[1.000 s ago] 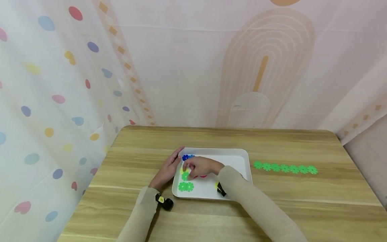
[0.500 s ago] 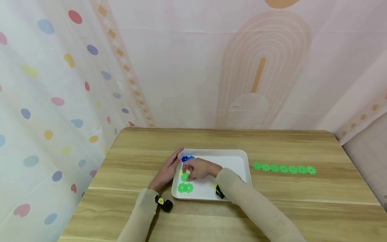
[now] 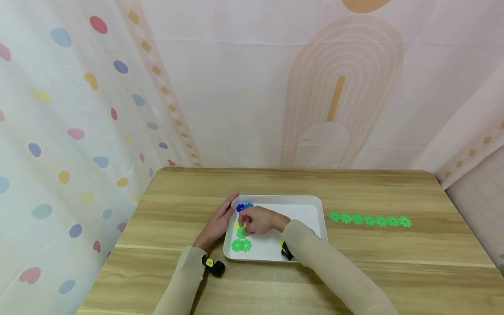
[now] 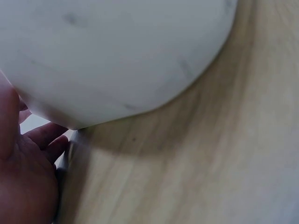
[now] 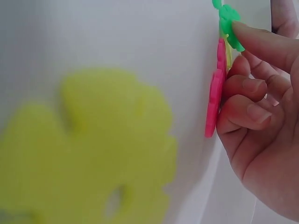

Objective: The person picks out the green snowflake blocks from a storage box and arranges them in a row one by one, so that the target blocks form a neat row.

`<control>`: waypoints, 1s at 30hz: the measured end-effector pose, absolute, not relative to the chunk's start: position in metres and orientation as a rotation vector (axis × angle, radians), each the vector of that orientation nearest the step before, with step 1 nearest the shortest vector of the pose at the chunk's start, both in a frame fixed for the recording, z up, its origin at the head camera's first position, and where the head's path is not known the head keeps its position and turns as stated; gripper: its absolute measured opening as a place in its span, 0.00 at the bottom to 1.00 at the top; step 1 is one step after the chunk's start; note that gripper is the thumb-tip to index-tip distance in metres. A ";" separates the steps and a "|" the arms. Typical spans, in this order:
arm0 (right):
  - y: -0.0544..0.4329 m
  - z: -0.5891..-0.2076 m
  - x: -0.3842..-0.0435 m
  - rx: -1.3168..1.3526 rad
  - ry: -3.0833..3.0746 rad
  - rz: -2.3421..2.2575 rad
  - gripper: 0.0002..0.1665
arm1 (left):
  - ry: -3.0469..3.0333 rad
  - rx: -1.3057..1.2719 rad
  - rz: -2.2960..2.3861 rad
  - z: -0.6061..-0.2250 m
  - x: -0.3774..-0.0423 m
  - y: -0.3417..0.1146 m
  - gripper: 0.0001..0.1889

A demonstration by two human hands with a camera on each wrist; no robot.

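My right hand point(image 3: 257, 219) is over the left half of a white tray point(image 3: 293, 205), pinching a green flower-shaped interlocking disc point(image 3: 242, 232). In the right wrist view the thumb presses on that green disc point(image 5: 230, 25), with the other fingers curled beside two pink discs point(image 5: 215, 102). A yellow disc point(image 3: 237, 226) shows partly next to the green one. My left hand point(image 3: 214, 227) holds the tray at its left edge. In the left wrist view its fingers point(image 4: 46, 135) touch the tray's outer side point(image 4: 117, 60), partly hidden behind it.
Also in the tray are two blue discs point(image 3: 244, 207), a green pair point(image 3: 241, 246) and a yellow disc point(image 5: 93, 149) near the right wrist. To its right, a row of several joined green discs point(image 3: 369, 220) lies on the wooden table point(image 3: 354, 262). A patterned curtain point(image 3: 236, 87) hangs behind.
My right fingers have shifted slightly around the green disc, which has turned and moved a little. The left hand stays at the tray's edge.
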State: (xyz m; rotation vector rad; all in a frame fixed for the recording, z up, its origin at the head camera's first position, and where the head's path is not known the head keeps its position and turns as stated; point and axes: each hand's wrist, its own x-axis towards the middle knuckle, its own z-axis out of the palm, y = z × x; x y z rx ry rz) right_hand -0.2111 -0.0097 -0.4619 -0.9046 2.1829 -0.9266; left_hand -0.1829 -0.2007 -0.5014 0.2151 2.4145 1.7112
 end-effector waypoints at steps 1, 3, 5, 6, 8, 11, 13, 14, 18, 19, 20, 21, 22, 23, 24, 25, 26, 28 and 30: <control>-0.010 -0.462 -0.211 -0.903 2.179 -0.934 0.07 | 2.416 0.216 1.710 -0.502 -0.183 -0.201 0.25; -0.010 -0.462 -0.210 -0.901 2.171 -0.950 0.07 | 2.423 0.213 1.704 -0.502 -0.183 -0.201 0.25; -0.010 -0.462 -0.209 -0.897 2.159 -0.965 0.08 | 2.423 0.213 1.706 -0.502 -0.183 -0.201 0.25; -0.010 -0.462 -0.209 -0.896 2.154 -0.972 0.08 | 2.421 0.220 1.711 -0.502 -0.184 -0.201 0.25; -0.011 -0.461 -0.208 -0.893 2.146 -0.985 0.08 | 2.421 0.232 1.718 -0.502 -0.184 -0.201 0.25; -0.011 -0.461 -0.208 -0.896 2.138 -0.994 0.08 | 2.419 0.247 1.730 -0.503 -0.185 -0.201 0.25; -0.011 -0.460 -0.209 -0.900 2.137 -0.990 0.08 | 2.416 0.250 1.734 -0.503 -0.185 -0.201 0.25; -0.010 -0.460 -0.209 -0.911 2.141 -0.983 0.08 | 2.415 0.249 1.734 -0.503 -0.185 -0.201 0.25; -0.005 -0.454 -0.211 -0.980 2.173 -0.964 0.08 | 2.409 0.246 1.732 -0.503 -0.185 -0.202 0.25; -0.003 -0.452 -0.212 -1.004 2.184 -0.961 0.07 | 2.398 0.238 1.727 -0.501 -0.185 -0.201 0.25; -0.001 -0.450 -0.213 -1.024 2.196 -0.960 0.07 | 2.395 0.230 1.726 -0.501 -0.185 -0.201 0.25; 0.001 -0.448 -0.213 -1.035 2.204 -0.963 0.07 | 2.392 0.224 1.726 -0.501 -0.185 -0.202 0.25; 0.003 -0.445 -0.214 -1.040 2.209 -0.969 0.06 | 2.381 0.217 1.732 -0.500 -0.185 -0.202 0.25; 0.006 -0.443 -0.215 -1.038 2.218 -0.970 0.06 | 2.369 0.204 1.739 -0.501 -0.185 -0.202 0.25; 0.009 -0.441 -0.216 -1.038 2.231 -0.970 0.06 | 2.359 0.190 1.740 -0.501 -0.186 -0.202 0.25; 0.012 -0.439 -0.217 -1.038 2.238 -0.978 0.06 | 2.354 0.174 1.738 -0.501 -0.186 -0.202 0.25; 0.016 -0.437 -0.218 -1.031 2.246 -0.984 0.06 | 2.357 0.170 1.741 -0.503 -0.186 -0.201 0.25; 0.024 -0.432 -0.219 -1.019 2.265 -1.002 0.06 | 2.339 0.153 1.742 -0.502 -0.185 -0.201 0.25; 0.032 -0.427 -0.221 -1.009 2.277 -1.022 0.05 | 2.341 0.143 1.726 -0.502 -0.184 -0.200 0.25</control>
